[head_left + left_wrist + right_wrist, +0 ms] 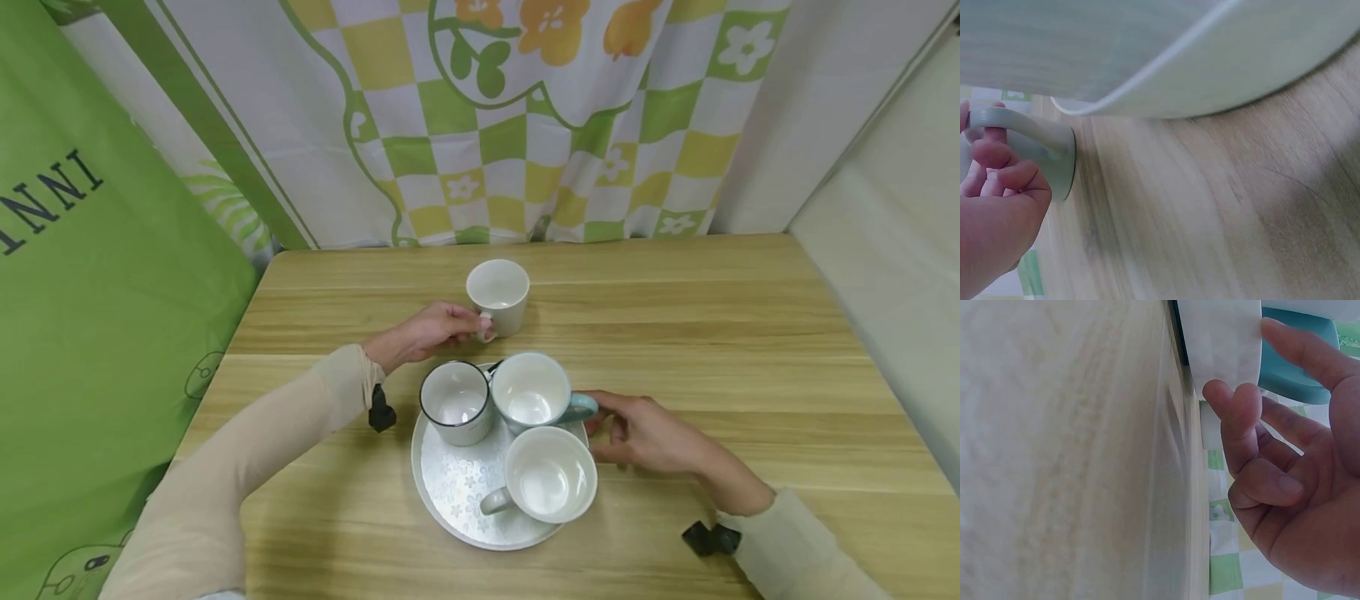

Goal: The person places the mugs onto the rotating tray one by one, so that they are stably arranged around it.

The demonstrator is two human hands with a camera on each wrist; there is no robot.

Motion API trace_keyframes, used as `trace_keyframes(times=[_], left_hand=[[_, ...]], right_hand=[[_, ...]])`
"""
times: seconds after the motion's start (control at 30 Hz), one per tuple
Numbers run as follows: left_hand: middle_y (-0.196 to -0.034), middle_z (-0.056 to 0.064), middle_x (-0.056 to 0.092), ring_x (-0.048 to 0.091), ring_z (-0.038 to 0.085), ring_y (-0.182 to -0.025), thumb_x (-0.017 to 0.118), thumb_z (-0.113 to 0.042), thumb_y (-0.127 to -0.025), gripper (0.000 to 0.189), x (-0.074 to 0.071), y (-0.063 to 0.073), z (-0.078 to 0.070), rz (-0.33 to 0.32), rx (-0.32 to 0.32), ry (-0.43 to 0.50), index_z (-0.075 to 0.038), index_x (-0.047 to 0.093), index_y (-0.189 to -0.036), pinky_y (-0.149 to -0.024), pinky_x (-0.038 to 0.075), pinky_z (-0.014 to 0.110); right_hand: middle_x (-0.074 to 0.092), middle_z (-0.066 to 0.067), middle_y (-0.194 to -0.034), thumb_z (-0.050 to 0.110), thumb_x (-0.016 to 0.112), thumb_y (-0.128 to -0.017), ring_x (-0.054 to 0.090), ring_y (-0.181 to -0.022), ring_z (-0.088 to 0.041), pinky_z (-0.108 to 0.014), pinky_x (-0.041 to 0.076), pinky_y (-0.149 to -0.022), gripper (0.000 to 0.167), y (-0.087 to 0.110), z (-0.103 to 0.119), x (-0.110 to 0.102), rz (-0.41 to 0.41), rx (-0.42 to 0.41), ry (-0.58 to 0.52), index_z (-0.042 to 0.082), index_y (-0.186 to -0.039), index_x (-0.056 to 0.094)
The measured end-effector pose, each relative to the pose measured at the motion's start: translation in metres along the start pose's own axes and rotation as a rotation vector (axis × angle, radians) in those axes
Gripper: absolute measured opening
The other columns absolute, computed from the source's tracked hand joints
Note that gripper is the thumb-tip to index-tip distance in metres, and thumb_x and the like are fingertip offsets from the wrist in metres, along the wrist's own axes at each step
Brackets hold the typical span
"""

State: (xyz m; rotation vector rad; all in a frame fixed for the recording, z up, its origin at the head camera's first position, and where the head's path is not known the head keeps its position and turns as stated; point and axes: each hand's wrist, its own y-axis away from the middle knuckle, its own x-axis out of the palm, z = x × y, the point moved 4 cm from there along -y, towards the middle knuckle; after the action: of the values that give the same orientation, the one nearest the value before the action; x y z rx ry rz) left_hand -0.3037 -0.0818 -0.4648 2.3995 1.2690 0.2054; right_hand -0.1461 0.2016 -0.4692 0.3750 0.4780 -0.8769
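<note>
My left hand (pixel 438 327) pinches the handle of a plain white mug (pixel 508 320), upright behind the tray. The left wrist view shows fingers at this mug's handle (pixel 1022 125). My right hand (pixel 660 433) is at the right edge of a round silver tray (pixel 457 492), thumb and fingertips spread against its outer wall (pixel 1222 344). Close above those fingers is the teal handle (pixel 1297 356) of a blue-rimmed mug (pixel 531 387) on the tray. Also on it are a black-rimmed white mug (pixel 454 400) and a wide pale cup (pixel 551 475), its handle pointing left.
The wooden table (pixel 750 358) extends on both sides of the tray. A checked, flowered curtain (pixel 525 158) hangs along the back edge, and a green cloth (pixel 112 275) hangs at the left. A pale wall (pixel 885 242) is at the right.
</note>
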Motion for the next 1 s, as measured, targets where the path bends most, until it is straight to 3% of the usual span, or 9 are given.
trace_keyframes(times=[0.33,0.57,0.87,1.0], left_hand=[[-0.083,-0.007,0.071,0.033,0.009,-0.060,0.064,-0.014,-0.098,0.024,-0.003,0.000,0.001,-0.018,0.015,0.029,0.004,0.069,-0.113,-0.063,0.026,0.027],[-0.086,-0.007,0.072,0.033,0.008,-0.062,0.062,-0.013,-0.098,0.015,-0.006,0.002,0.002,-0.032,0.029,0.066,-0.002,0.070,-0.105,-0.064,0.025,0.027],[-0.093,-0.006,0.074,0.057,0.008,-0.081,0.063,-0.010,-0.097,0.015,-0.012,0.007,0.004,-0.029,0.048,0.118,-0.017,0.072,-0.088,-0.074,0.041,0.025],[-0.090,-0.007,0.074,0.056,0.006,-0.076,0.063,-0.009,-0.097,0.017,-0.014,0.010,0.004,-0.023,0.064,0.134,-0.019,0.072,-0.086,-0.073,0.041,0.024]], right_hand=[[0.070,-0.007,-0.103,0.035,0.079,-0.085,0.056,-0.062,-0.004,-0.024,0.049,-0.051,0.071,0.001,0.000,-0.001,-0.001,0.012,0.007,0.010,-0.145,0.049],[0.071,-0.006,-0.103,0.038,0.079,-0.085,0.056,-0.062,-0.005,-0.024,0.049,-0.050,0.072,0.001,0.000,-0.001,-0.005,0.017,0.008,0.011,-0.145,0.049],[0.070,-0.007,-0.102,0.034,0.079,-0.085,0.056,-0.060,-0.004,-0.024,0.049,-0.049,0.071,0.001,-0.001,0.000,-0.003,0.008,0.004,0.010,-0.145,0.049],[0.071,-0.007,-0.102,0.033,0.079,-0.085,0.056,-0.061,-0.004,-0.024,0.049,-0.049,0.070,0.000,-0.001,-0.001,-0.004,0.002,0.010,0.010,-0.145,0.049]])
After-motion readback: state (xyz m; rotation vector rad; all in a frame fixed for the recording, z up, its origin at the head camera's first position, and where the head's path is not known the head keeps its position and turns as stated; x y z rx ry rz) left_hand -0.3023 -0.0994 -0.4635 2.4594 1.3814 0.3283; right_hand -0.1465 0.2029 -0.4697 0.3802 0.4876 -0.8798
